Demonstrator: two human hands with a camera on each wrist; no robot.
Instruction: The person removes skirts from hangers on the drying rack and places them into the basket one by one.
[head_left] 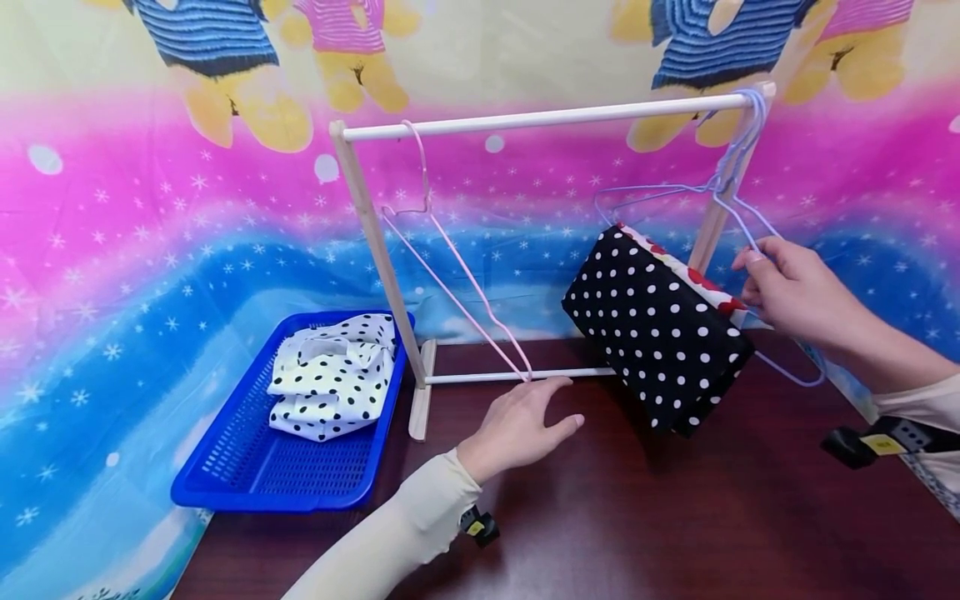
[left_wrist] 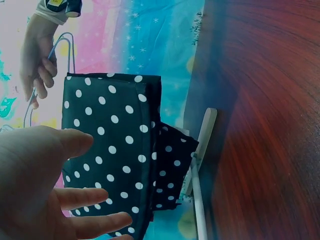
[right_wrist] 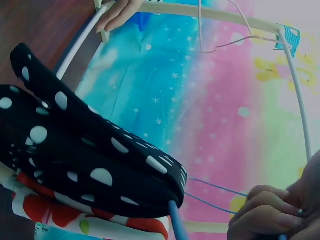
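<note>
My right hand [head_left: 798, 287] grips the sloping wire of a blue clothes hanger [head_left: 738, 221], which hangs with another blue one at the right end of the rack's top bar. Draped over the blue hangers are a folded black cloth with white dots [head_left: 652, 325] and, behind it, a white cloth with red flowers [head_left: 701, 279]. My left hand [head_left: 525, 425] is held over the table with fingers extended and thumb spread, at the lower end of a pink hanger [head_left: 468, 283]. In the left wrist view the left hand [left_wrist: 65, 185] holds nothing, and the dotted cloth shows beyond it.
A small drying rack with a white top bar [head_left: 547, 118] and wooden posts stands on the dark wooden table [head_left: 637, 517]. At its left sits a blue plastic basket [head_left: 277, 502] holding a white cloth with black dots [head_left: 333, 375]. A colourful printed backdrop [head_left: 225, 250] hangs behind.
</note>
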